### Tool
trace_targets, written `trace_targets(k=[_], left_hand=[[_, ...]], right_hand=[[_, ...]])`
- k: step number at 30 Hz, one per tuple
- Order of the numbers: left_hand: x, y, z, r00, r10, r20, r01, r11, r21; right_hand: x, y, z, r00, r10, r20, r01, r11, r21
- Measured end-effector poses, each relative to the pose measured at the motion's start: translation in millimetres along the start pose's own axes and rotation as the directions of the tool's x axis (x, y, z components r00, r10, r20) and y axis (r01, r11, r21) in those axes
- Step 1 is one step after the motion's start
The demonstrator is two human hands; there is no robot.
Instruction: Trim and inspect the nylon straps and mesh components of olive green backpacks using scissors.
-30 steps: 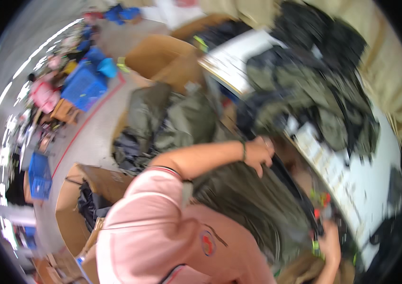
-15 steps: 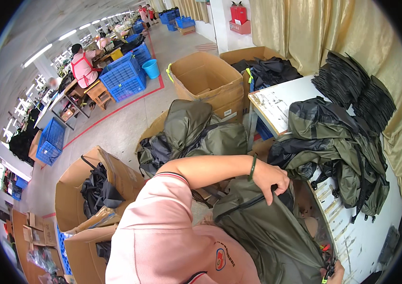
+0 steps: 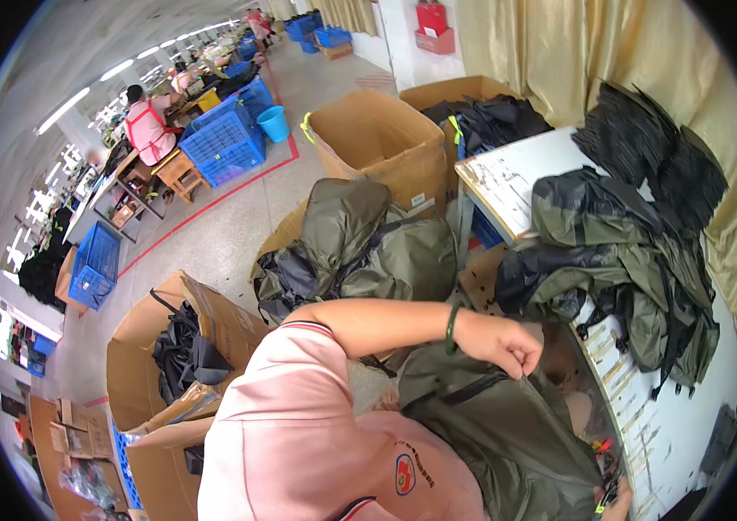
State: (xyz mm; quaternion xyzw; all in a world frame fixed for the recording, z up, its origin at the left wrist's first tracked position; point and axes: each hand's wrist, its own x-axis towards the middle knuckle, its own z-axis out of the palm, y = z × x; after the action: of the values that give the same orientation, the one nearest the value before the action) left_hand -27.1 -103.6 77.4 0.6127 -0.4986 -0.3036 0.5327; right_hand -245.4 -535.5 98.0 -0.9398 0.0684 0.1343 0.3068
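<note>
An olive-green fabric bag [image 3: 507, 421] with a dark zipper or seam strip hangs in front of me, its edge running between my hands. My left hand [image 3: 500, 345], with a dark green band at the wrist, pinches the upper edge of the bag between bent fingers. At the lower right, my right hand [image 3: 617, 502] is partly cut off by the frame. Its fingers close at the bag's far end, beside small black parts and a yellow-green bit. What exactly lies in those fingers is hard to make out.
More olive-green bags [image 3: 633, 260] lie on the worn white table [image 3: 651, 434] at right, near stacked black pieces [image 3: 646, 152]. Another pile of bags [image 3: 368, 247] fills a box ahead. Open cartons [image 3: 377, 130] stand around; blue crates [image 3: 223, 143] and seated workers [image 3: 150, 130] are farther off.
My left hand has moved slightly right and down along the bag's edge, its fingers now curled closer together. The bag's edge has shifted with it, and the view has turned slightly.
</note>
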Motion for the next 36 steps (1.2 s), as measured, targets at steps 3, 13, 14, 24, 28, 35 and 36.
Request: trace_targets(k=[3,13,14,24,28,35,36], left_hand=[[3,-17,-25,0.973,-0.152,0.173,0.199,0.934,-0.298],[-21,-70,-45,0.836,-0.529,-0.148,0.549,0.817,0.175],[-16,-75,-41,0.860,-0.467,-0.204,0.509,0.760,0.404],[44,-115,-6,0.762,-0.592,-0.263,0.416,0.136,0.899],[41,-114,3,0.932,-0.309,-0.189,0.273,0.257,0.927],[6,-128,-8,0.928,-0.235,-0.289,0.368,0.693,0.620],[4,-132,-5,0.941,-0.195,-0.277,0.337,0.635,0.696]], right_hand=[[12,41,18,0.968,0.249,-0.036,-0.164,0.732,0.662],[18,43,44,0.992,-0.020,-0.124,0.019,1.000,-0.009],[19,43,43,0.993,0.009,-0.117,-0.001,0.998,0.060],[23,41,43,0.996,-0.011,-0.084,0.003,0.996,-0.094],[18,49,48,0.996,0.011,-0.089,-0.020,0.995,-0.101],[20,34,38,0.999,0.044,-0.032,-0.048,0.988,-0.144],[20,31,37,0.998,0.069,-0.006,-0.069,0.995,-0.076]])
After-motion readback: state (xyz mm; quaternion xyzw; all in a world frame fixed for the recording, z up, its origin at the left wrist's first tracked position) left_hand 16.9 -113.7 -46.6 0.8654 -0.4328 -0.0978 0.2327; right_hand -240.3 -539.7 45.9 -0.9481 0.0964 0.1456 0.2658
